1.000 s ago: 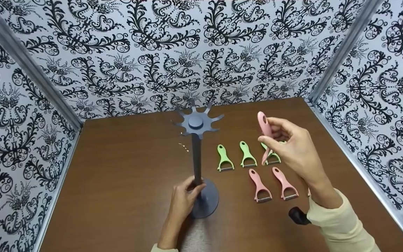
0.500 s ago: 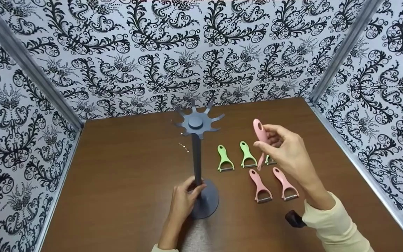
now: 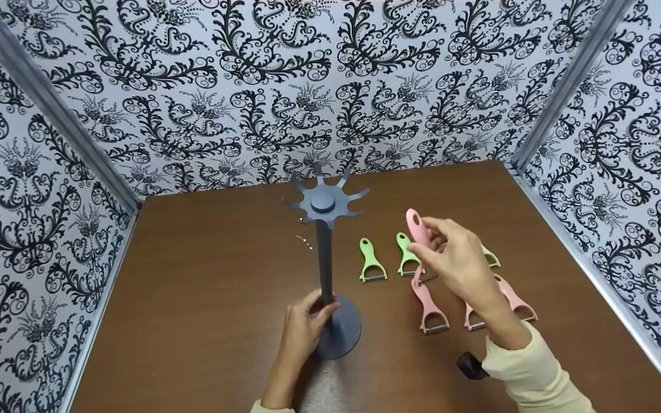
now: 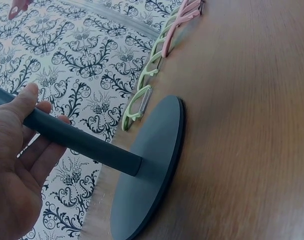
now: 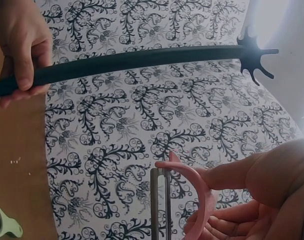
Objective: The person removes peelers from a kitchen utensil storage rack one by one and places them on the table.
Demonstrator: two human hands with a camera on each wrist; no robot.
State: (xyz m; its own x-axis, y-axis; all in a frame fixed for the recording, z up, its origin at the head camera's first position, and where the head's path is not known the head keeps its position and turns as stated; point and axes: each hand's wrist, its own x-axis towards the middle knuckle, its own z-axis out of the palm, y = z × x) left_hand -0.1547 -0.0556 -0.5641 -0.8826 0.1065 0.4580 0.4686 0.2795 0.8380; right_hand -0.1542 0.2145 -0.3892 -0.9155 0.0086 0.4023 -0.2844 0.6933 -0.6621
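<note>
A dark grey stand (image 3: 324,258) with a round base (image 3: 342,338) and a hooked top (image 3: 330,209) stands upright on the table. Low on its pole, just above the base, my left hand (image 3: 302,327) grips it with thumb and fingers. My right hand (image 3: 461,258) pinches a pink peeler (image 3: 418,228) by the handle, the handle's holed end pointing up. In the right wrist view the blade (image 5: 161,205) of that peeler shows beside my fingers. The raised peeler is to the right of the stand, apart from its hooks, and overlaps peelers on the table in the head view.
Green peelers lie in a row, one (image 3: 372,261) nearest the stand and another (image 3: 490,257) partly behind my right hand. Pink peelers lie in front of them, including one (image 3: 432,312) at the left. Patterned walls (image 3: 273,103) enclose the wooden table (image 3: 204,321).
My right hand has moved left and down with the pink peeler, toward the stand. My left hand keeps its hold on the pole, and the stand has stayed in place.
</note>
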